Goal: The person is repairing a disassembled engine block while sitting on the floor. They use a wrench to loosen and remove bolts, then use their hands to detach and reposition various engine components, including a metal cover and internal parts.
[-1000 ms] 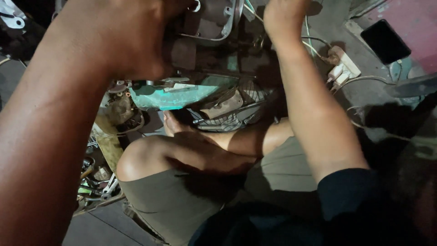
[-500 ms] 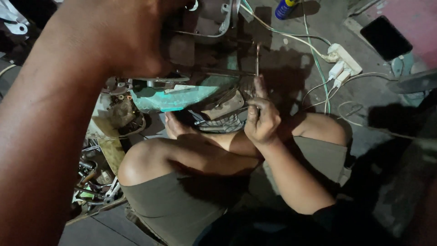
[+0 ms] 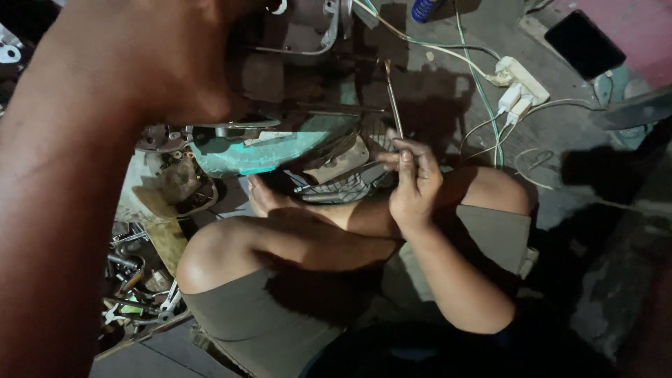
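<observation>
My left hand is pressed against a dark metal machine at the top. Its fingers are hidden, so its grip is unclear, and my forearm fills the left side. Over my bent legs, my right hand pinches a thin metal rod that points up toward the machine. Just left of that hand lie a teal metal housing and a wire grille. My bare foot rests under the housing.
A white power strip with plugged cables lies on the concrete floor at upper right, near a black phone. A blue can stands at the top edge. Several wrenches and loose parts fill a tray at lower left.
My right hand has come down from the top of the machine to above my legs and now holds the thin rod. My left arm has stayed in place.
</observation>
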